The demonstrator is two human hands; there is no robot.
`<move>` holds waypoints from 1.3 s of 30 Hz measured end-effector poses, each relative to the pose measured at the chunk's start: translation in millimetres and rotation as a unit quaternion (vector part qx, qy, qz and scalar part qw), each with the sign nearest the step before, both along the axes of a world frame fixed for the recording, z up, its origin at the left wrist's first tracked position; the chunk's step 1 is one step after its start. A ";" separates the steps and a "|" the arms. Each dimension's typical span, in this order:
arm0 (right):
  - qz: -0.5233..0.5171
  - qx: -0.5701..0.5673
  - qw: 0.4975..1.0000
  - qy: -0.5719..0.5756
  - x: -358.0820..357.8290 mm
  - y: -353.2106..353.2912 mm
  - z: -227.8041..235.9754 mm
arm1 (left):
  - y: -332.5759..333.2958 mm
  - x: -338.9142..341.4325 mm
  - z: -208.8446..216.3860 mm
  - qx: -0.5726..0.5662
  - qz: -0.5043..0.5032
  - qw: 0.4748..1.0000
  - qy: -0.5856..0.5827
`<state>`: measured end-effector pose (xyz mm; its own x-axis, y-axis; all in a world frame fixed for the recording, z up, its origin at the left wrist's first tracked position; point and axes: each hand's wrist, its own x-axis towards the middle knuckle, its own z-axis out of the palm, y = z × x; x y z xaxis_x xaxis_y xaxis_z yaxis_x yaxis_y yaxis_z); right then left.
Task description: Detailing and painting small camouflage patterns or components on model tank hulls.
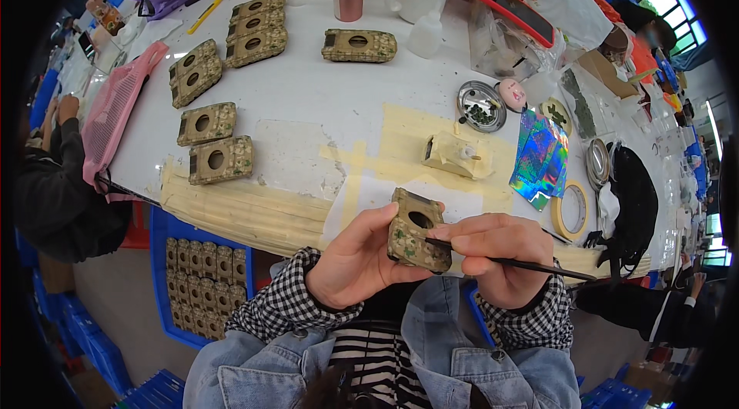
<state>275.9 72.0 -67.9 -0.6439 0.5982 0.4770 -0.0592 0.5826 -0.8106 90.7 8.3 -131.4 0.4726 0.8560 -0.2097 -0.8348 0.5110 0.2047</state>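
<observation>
Checkered cuffs and denim sleeves frame both hands above the table edge (231, 209). A camouflage-painted block (416, 230) with a round hole is clamped in the left hand (356, 259), fingers curled beneath, thumb pressed on its side. A thin dark brush (523, 263) is pinched in the right hand (496, 255), its tip laid against the block.
</observation>
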 end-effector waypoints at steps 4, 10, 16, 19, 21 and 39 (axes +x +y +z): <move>-0.001 0.014 1.000 -0.006 -0.3 0.1 1.2 | -0.3 0.3 -1.7 -0.004 0.003 1.000 -0.010; -0.004 0.015 1.000 0.006 -1.7 -0.4 1.7 | 0.3 0.3 -0.2 -0.002 -0.002 1.000 -0.008; -0.009 -0.007 1.000 0.025 0.1 -1.5 -5.0 | 0.3 0.2 -0.1 -0.009 -0.004 1.000 -0.026; 0.001 -0.002 1.000 0.015 1.0 0.0 -4.7 | 0.5 0.0 -0.7 -0.011 -0.006 0.999 -0.034; 0.000 0.001 1.000 0.010 1.3 -0.3 -3.9 | 0.5 -0.1 -1.0 -0.011 -0.007 0.999 -0.035; -0.001 0.034 0.999 0.012 -0.5 0.7 -2.5 | 1.3 0.2 -2.0 0.002 -0.012 1.000 -0.015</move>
